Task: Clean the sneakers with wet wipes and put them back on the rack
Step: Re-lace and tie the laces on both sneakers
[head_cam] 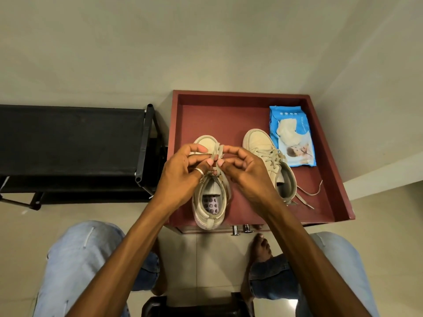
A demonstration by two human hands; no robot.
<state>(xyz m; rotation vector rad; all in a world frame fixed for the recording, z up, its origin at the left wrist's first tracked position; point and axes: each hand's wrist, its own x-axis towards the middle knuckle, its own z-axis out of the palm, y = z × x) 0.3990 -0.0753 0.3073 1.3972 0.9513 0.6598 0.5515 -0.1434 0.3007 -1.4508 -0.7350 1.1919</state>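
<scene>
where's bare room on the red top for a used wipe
Bare: the back strip of the red top, from its far rim to the toes of the left sneaker and right sneaker, left of the wipes pack. Crowded: right side, pack and loose laces.

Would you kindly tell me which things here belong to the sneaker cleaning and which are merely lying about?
Job: left hand, right hand, laces they pinch, near sneaker, second sneaker, wipes pack, black rack.
Lying about: red tray, metal handles.
</scene>
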